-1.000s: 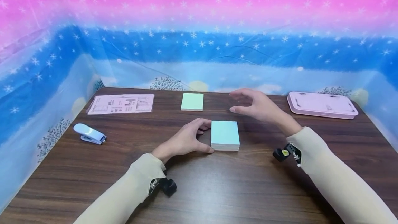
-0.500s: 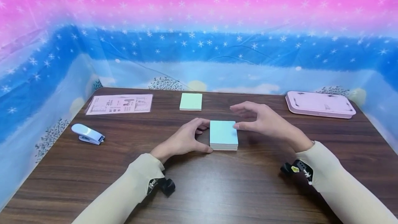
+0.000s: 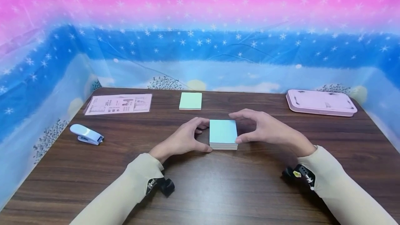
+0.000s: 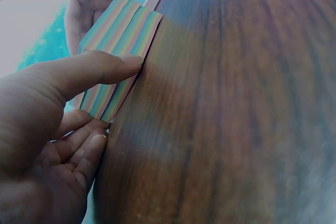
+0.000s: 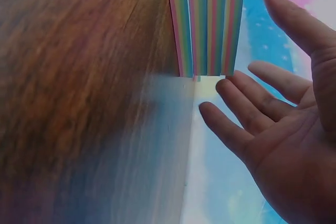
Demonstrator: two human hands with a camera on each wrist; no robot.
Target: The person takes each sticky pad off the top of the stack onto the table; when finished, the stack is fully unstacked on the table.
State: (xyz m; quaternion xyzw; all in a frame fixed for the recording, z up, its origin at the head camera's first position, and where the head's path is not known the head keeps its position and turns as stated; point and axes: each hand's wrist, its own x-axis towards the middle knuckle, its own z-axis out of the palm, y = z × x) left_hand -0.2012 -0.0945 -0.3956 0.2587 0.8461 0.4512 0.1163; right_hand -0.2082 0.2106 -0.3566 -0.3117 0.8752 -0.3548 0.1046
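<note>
1. Mid bench (image 3: pixel 200 190): paper pad stack (image 3: pixel 223 134), lying flat.
2. Left hand (image 3: pixel 182 141) gripping stack's left edge, thumb at near corner, fingers (image 4: pixel 84 153) curled at far side.
3. Right hand (image 3: pixel 265 129) at stack's right edge; thumb at near corner, fingers (image 5: pixel 236 100) loosely spread, grip unclear.
4. Far: green pad (image 3: pixel 190 100); left: stapler (image 3: pixel 85 134).

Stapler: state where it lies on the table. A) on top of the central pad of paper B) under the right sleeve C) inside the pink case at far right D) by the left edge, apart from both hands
D: the stapler sits near the table's left edge, far from both hands.
</note>
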